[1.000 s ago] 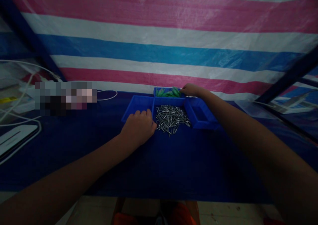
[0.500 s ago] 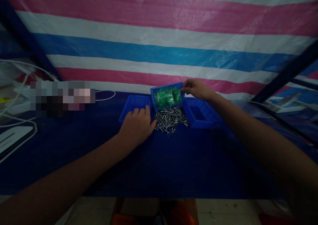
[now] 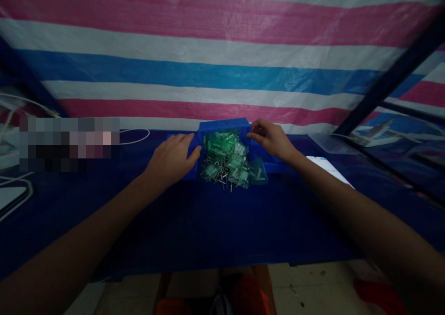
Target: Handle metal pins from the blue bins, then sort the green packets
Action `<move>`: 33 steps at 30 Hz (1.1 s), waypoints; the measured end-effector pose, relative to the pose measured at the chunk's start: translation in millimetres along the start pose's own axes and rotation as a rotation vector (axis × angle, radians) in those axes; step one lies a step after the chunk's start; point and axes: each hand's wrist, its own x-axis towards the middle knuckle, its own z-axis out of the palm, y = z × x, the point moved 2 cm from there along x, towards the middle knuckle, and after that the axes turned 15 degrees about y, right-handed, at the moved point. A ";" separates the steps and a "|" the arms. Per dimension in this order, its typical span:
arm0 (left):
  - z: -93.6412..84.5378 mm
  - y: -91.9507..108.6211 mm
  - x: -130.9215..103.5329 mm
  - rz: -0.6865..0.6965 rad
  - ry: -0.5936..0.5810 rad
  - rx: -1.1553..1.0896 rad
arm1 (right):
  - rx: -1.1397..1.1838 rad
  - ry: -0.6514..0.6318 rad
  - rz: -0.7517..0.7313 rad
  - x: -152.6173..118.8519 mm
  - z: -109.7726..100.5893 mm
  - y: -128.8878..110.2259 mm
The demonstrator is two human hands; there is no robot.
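Note:
A blue plastic bin (image 3: 224, 124) is tipped forward at the back of the table. Small clear-green plastic packets (image 3: 239, 162) spill from its mouth onto a pile of silver pin-like metal pieces, which look like rivets (image 3: 224, 178). My right hand (image 3: 273, 139) pinches the bin's right edge with thumb and fingers. At the bin's left side is my left hand (image 3: 172, 157), fingers stretched and thumb apart; whether its fingertips touch the rim I cannot tell. It partly covers a second blue bin (image 3: 189, 172).
A third blue bin (image 3: 266, 155) stands to the right, partly behind my right hand. A white sheet (image 3: 328, 170) lies beside my right forearm. White cables (image 3: 137, 136) and a blurred-out patch are at the left. A striped plastic sheet (image 3: 222, 74) hangs behind the blue table (image 3: 225, 231).
The middle bin has been tipped forward, and green packets have poured over the metal pieces. My left hand has moved back toward the bin's left side. The view has shifted slightly.

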 end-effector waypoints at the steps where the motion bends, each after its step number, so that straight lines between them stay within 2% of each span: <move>1: 0.1 0.1 -0.1 0.006 0.003 0.001 | -0.004 0.007 0.002 -2.0 0.6 0.4; 5: -6.0 6.3 -3.3 0.094 0.100 -0.031 | -0.014 0.027 0.017 -8.1 2.0 0.4; 8: -14.0 25.5 -14.7 0.322 0.180 -0.211 | -0.029 0.038 -0.010 -11.1 -0.2 -4.0; 12: -18.3 63.1 -43.6 0.711 0.150 -0.484 | -0.090 0.057 -0.096 -13.4 -4.4 -11.8; 15: -16.1 81.6 -61.5 0.869 0.079 -0.581 | -0.176 0.062 -0.169 -15.7 -6.3 -16.0; 20: -10.0 84.1 -66.8 0.889 0.019 -0.591 | -0.274 0.092 -0.238 -18.7 -10.9 -21.5; 27: -8.5 82.1 -65.0 0.883 0.018 -0.602 | -0.288 0.195 -0.203 -14.1 -22.8 -27.1; 33: -6.8 83.7 -67.6 0.874 0.010 -0.614 | -0.281 0.269 -0.202 9.7 -25.0 -21.7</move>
